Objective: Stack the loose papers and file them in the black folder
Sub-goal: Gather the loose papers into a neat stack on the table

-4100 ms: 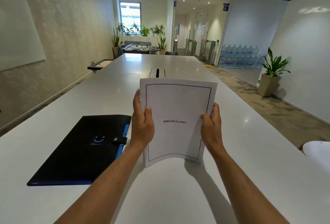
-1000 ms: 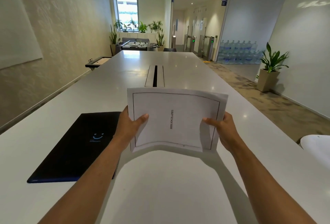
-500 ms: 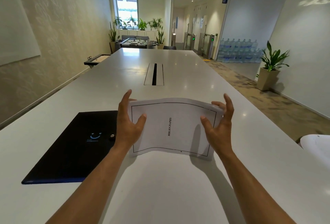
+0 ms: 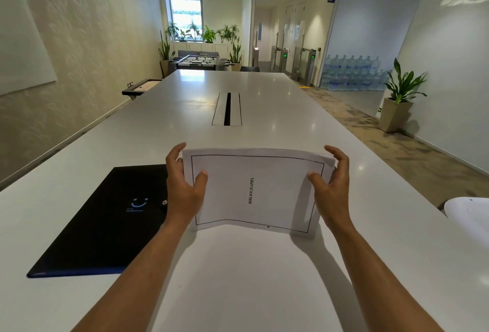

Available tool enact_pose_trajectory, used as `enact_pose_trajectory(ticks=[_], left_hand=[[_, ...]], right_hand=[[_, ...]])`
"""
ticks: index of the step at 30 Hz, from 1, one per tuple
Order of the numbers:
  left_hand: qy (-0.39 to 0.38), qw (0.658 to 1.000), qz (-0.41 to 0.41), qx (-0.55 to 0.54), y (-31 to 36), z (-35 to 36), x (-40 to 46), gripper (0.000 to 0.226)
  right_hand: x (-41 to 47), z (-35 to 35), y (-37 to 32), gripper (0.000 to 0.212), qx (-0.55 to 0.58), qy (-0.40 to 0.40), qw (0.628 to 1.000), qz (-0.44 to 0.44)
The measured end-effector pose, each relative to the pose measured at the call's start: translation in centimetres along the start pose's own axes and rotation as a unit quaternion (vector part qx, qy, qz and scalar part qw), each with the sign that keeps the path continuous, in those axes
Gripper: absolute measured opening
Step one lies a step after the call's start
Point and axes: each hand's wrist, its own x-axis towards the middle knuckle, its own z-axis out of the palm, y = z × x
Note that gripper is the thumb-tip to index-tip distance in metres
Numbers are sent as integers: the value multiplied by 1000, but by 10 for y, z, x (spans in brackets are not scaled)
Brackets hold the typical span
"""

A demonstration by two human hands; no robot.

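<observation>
A stack of white papers (image 4: 254, 188) stands on its long lower edge on the white table (image 4: 238, 278), top sheet reading "BIBLIOGRAPHY" sideways inside a black border. My left hand (image 4: 182, 188) holds the stack's left edge, thumb on the front. My right hand (image 4: 330, 188) holds the right edge the same way. The black folder (image 4: 105, 226) lies flat and closed to the left, a smile logo and snap button on its cover; my left hand hides its right edge.
A cable slot (image 4: 227, 109) runs along the table's middle, farther away. A white rounded object (image 4: 468, 212) sits at the table's right edge. A potted plant (image 4: 399, 99) and stacked water bottles (image 4: 352, 75) stand on the floor to the right.
The stack was upright in portrait, then turned sideways and lowered onto the table. My hands loosened for a moment half a second ago and now hold both side edges again.
</observation>
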Motion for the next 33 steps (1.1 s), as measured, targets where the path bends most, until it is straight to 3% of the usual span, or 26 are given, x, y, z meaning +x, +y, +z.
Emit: enact_pose_trajectory(ticks=[10, 15, 17, 21, 23, 27, 29, 33], left_hand=[[-17, 991, -125, 37, -37, 1, -31, 36], [-56, 988, -139, 24, -31, -6, -16, 31], [-80, 984, -158, 11, -27, -10, -2, 33], [-170, 949, -262, -39, -27, -31, 20, 40], [-189, 923, -312, -123, -27, -39, 18, 41], [-59, 898, -340, -272, -25, -23, -5, 48], [-23, 891, -346, -292, -23, -3, -18, 61], [18, 878, -370, -304, -15, 35, -35, 70]], right_hand=[[-30, 5, 34, 41, 19, -17, 993, 112], [-25, 3, 32, 26, 17, -10, 992, 121], [-22, 3, 30, 32, 37, 5, 989, 140], [-18, 3, 29, 25, 104, 47, 967, 228], [-19, 3, 32, 22, 140, 74, 946, 283], [-22, 14, 41, 23, 217, 132, 903, 347], [-25, 26, 43, 21, 240, 146, 882, 379], [-40, 56, 39, 37, 274, 142, 848, 431]])
